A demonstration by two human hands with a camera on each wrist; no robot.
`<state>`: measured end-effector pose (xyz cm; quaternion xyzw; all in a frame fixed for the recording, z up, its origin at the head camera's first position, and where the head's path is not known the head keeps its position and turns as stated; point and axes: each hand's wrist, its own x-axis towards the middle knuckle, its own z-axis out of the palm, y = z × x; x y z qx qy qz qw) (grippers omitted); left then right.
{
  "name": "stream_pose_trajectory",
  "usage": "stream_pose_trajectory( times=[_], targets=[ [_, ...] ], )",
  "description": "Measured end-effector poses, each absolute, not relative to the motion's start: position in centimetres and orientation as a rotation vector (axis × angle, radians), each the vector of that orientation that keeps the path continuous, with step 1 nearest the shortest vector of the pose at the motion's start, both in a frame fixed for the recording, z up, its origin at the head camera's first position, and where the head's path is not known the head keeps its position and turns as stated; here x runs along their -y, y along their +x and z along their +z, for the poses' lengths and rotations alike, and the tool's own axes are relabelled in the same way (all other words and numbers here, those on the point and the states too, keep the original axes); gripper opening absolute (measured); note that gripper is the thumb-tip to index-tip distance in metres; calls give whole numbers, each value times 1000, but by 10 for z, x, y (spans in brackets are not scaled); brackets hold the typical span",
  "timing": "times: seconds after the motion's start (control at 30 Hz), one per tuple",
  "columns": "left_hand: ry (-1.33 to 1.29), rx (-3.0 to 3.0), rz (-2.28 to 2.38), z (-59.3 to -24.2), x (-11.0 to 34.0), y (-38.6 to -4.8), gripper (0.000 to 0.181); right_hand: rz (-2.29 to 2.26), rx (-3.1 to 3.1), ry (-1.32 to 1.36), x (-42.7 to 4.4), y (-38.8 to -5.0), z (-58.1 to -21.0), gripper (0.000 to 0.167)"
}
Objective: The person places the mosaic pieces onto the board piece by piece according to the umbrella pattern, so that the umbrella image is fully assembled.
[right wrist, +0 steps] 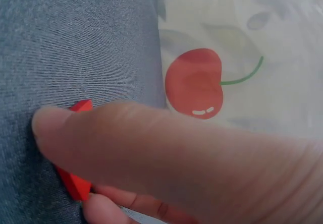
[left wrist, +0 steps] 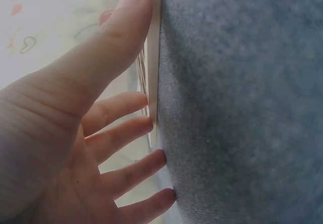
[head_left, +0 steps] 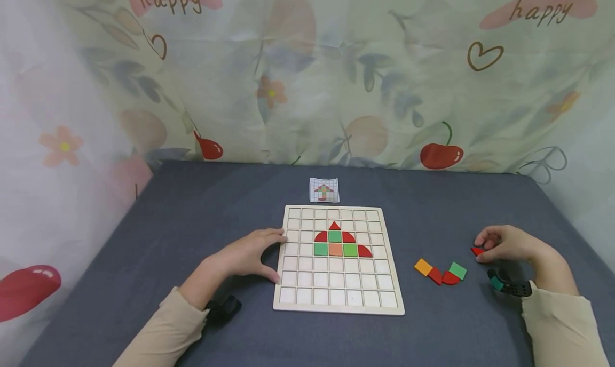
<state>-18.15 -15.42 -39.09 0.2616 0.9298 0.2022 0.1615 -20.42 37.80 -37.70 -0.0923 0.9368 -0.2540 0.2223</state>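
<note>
A pale wooden grid board (head_left: 353,297) lies on the table. Coloured pieces fill some of its cells: a red triangle (head_left: 334,226) on top, green squares, an orange square (head_left: 335,249) and red quarter-rounds. My left hand (head_left: 247,252) touches the board's left edge, thumb and fingers spread; the left wrist view shows fingertips against that wooden edge (left wrist: 154,57). Out to the right, my right hand (head_left: 516,244) pinches a small red piece (head_left: 477,250) between thumb and fingers. In the right wrist view the thumb covers much of this red piece (right wrist: 75,186).
Between board and right hand lie a yellow-orange square (head_left: 423,267), a red piece (head_left: 435,275), a red quarter-round (head_left: 450,278) and a green square (head_left: 458,271). A small printed pattern card (head_left: 324,190) is behind the board. A patterned curtain (head_left: 336,89) hangs behind the table.
</note>
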Motion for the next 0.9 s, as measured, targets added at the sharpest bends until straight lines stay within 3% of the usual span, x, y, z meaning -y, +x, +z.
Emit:
stream_pose_trajectory(
  times=[0.4, 0.9],
  targets=[
    [761, -2661, 566, -391, 155, -181, 83, -713, -2676, -306, -363, -204, -371, 28],
    [764, -2660, 552, -392, 154, -182, 84, -762, -2770, -554, -263, -208, -352, 21]
  ],
)
